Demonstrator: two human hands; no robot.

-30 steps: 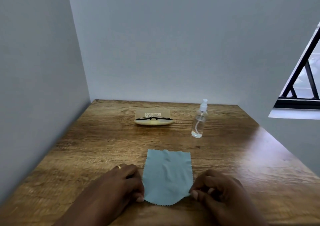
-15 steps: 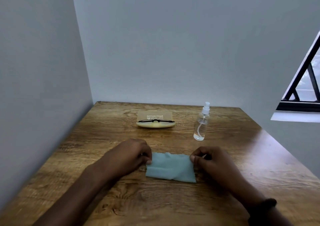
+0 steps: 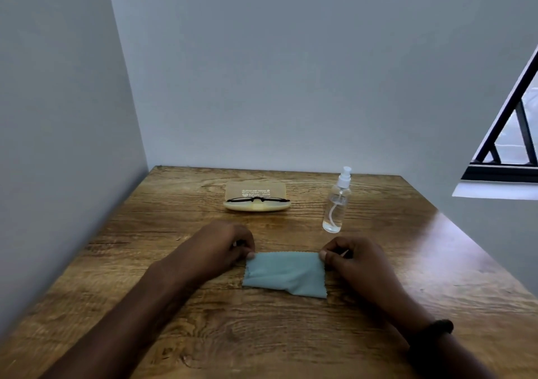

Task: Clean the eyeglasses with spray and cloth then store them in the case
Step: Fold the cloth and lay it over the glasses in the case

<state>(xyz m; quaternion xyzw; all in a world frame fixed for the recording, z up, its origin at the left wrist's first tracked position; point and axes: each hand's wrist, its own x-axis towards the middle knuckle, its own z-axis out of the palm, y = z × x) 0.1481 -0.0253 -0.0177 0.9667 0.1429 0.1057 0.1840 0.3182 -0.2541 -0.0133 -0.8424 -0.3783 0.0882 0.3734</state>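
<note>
The brown wood-grain table point(image 3: 291, 338) filled the corner between two grey walls, its left and far edges against them, its right edge open to the room. Bare wood lay free in front of your arms and on either side of them. Your left hand point(image 3: 225, 246) reached in from lower left, knuckles up, fingers curled, thumb and fingertips pinching the far left corner of the folded pale blue-green microfibre cloth point(image 3: 286, 274). Your right hand point(image 3: 356, 259), a dark band at its wrist, mirrored it, pinching the far right corner. The cloth lay flat on the table between your hands, zigzag edge away from you. Well beyond it sat the open tan eyeglasses case point(image 3: 256, 198), with the thin black-framed eyeglasses point(image 3: 257, 200) resting across its front. The clear plastic spray bottle point(image 3: 336, 204) stood upright to the right of the case, apart from your right hand.
</note>
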